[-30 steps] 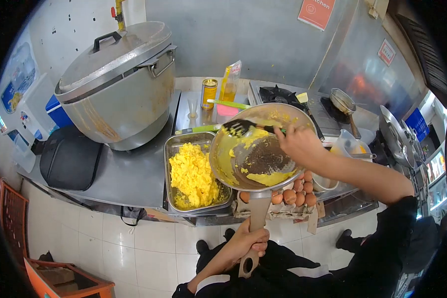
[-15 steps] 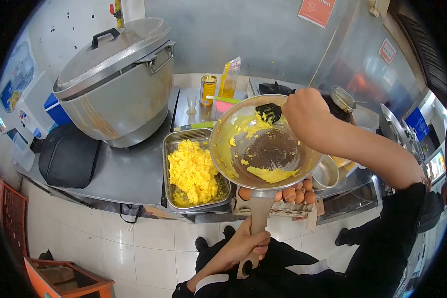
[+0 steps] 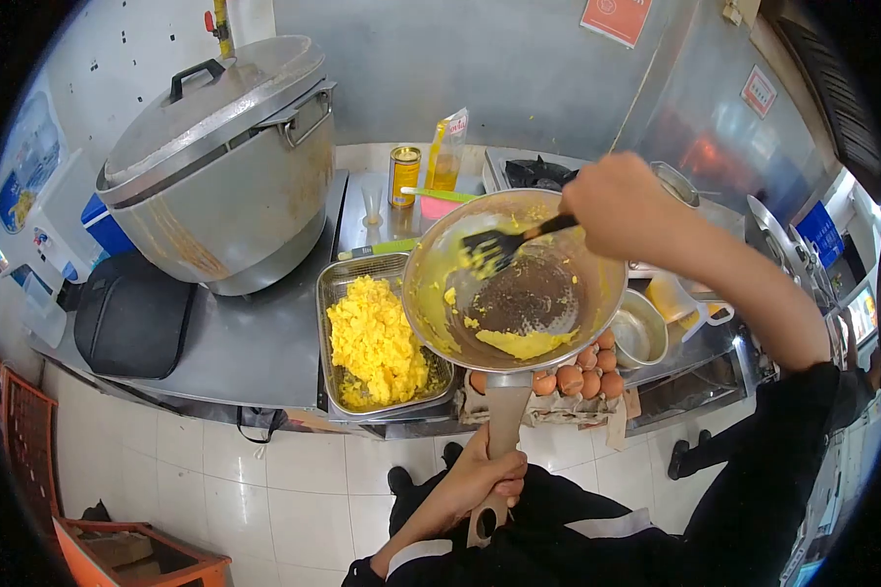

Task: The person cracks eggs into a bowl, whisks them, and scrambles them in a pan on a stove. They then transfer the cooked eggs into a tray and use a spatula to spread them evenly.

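My left hand (image 3: 482, 479) is wrapped round the long handle of a frying pan (image 3: 558, 354), which is tilted above the counter. Bits of scrambled egg cling to the pan's inner wall, with a larger flat piece (image 3: 526, 343) at its near side. In my right hand (image 3: 622, 210) is a black slotted spatula (image 3: 494, 248), its head over the left part of the pan and smeared with egg. Left of the pan, a rectangular metal tray (image 3: 329, 386) holds a heap of scrambled eggs (image 3: 374, 338).
A large lidded metal pot (image 3: 220, 196) and a black bag (image 3: 135, 315) stand at left. Behind the tray are a yellow can (image 3: 403, 178) and an oil bottle (image 3: 447, 152). Eggs (image 3: 570, 380) in a carton and a metal bowl (image 3: 639, 331) sit near the front edge. Another person's legs (image 3: 719, 447) show at right.
My right hand has swung the spatula head left and down from the pan's far side. The pan has shifted slightly left, still in my left hand.
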Tool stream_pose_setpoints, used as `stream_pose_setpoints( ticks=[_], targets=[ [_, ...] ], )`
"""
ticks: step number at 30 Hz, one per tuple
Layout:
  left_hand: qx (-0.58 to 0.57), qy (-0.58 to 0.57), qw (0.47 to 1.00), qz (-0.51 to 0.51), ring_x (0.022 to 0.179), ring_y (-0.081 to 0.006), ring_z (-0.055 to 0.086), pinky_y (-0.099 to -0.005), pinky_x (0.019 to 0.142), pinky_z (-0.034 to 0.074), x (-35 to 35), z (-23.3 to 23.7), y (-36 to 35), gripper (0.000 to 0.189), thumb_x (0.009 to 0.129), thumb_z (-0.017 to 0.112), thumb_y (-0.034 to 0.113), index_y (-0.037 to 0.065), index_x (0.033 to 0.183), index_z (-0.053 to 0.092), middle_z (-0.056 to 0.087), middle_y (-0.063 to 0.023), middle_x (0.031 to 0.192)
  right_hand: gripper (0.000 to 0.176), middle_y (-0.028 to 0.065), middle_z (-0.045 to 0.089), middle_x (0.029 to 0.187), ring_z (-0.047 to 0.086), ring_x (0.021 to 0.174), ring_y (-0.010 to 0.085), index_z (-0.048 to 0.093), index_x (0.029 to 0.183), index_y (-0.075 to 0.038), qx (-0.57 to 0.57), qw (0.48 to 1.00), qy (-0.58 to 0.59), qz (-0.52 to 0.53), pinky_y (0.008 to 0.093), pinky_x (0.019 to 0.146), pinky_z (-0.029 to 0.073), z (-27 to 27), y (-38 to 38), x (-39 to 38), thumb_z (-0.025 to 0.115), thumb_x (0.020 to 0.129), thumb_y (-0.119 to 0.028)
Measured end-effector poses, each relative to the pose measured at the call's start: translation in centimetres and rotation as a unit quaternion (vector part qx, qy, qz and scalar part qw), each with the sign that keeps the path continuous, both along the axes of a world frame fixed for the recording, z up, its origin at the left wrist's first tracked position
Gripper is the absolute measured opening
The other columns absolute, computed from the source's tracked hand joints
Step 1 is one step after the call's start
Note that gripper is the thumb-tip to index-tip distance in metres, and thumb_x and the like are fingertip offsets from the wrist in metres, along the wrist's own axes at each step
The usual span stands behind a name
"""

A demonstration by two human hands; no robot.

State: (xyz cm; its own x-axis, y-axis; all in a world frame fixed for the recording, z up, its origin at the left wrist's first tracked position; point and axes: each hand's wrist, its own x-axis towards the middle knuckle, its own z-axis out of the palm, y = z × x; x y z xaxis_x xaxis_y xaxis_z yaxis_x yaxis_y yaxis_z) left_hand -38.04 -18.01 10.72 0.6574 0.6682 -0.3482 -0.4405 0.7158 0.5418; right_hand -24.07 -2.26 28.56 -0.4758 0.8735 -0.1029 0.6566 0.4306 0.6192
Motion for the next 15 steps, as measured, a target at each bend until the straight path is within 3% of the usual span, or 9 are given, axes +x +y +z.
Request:
stream_pose_setpoints(
  ticks=[5,7,8,10,15],
  targets=[
    [0.016,0.002,1.0,-0.013,0.041,-0.0066,0.036,-0.0237,0.04,0.038,-0.4,0.5,-0.2,0.037,0.075,0.045,0.001,0.007,0.105,0.025,0.034,0.0002,0.056,0.009,0.0097,0.059,0.065,0.059,0.063,0.0238,0.062,0.066,-0.009,-0.003,0.998,-0.064,-0.002,0.0324,0.055,0.045,0.2,4.3,-0.1,0.058,0.058,-0.013],
    [0.018,-0.005,1.0,-0.02,0.041,-0.0065,0.035,-0.0236,0.04,0.038,-0.5,0.6,0.0,0.038,0.075,0.044,0.001,0.007,0.106,0.024,0.034,0.0003,0.056,0.028,0.0084,0.056,0.059,0.055,0.058,0.0256,0.064,0.079,-0.017,-0.006,0.994,-0.063,0.086,0.035,0.05,0.042,-0.2,5.6,0.9,0.056,0.054,-0.008],
    [0.018,-0.005,1.0,-0.021,0.041,-0.0065,0.035,-0.0236,0.04,0.038,-0.5,0.6,0.1,0.038,0.075,0.044,0.001,0.007,0.106,0.024,0.034,0.0003,0.056,0.028,0.0084,0.056,0.059,0.055,0.058,0.0256,0.064,0.079,-0.017,-0.006,0.994,-0.063,0.085,0.035,0.05,0.042,-0.9,6.0,1.4,0.056,0.054,-0.008],
    [0.006,-0.023,0.999,-0.027,0.041,-0.0062,0.035,-0.0233,0.04,0.038,-0.5,0.4,0.2,0.037,0.075,0.044,0.001,0.007,0.107,0.025,0.033,0.0006,0.056,0.035,0.0077,0.056,0.06,0.054,0.058,0.0268,0.063,0.085,-0.021,-0.072,0.976,0.039,0.202,0.036,0.049,0.04,-2.4,6.9,2.4,0.057,0.053,-0.009],
    [-0.003,-0.007,1.0,-0.027,0.041,-0.0059,0.034,-0.0227,0.04,0.038,-0.5,0.0,0.0,0.037,0.075,0.045,0.002,0.007,0.106,0.026,0.033,0.0016,0.055,0.039,0.0085,0.057,0.063,0.053,0.06,0.0274,0.061,0.091,-0.024,-0.144,0.969,0.058,0.191,0.0364,0.051,0.04,-3.0,8.1,4.0,0.058,0.054,-0.011]
  ],
)
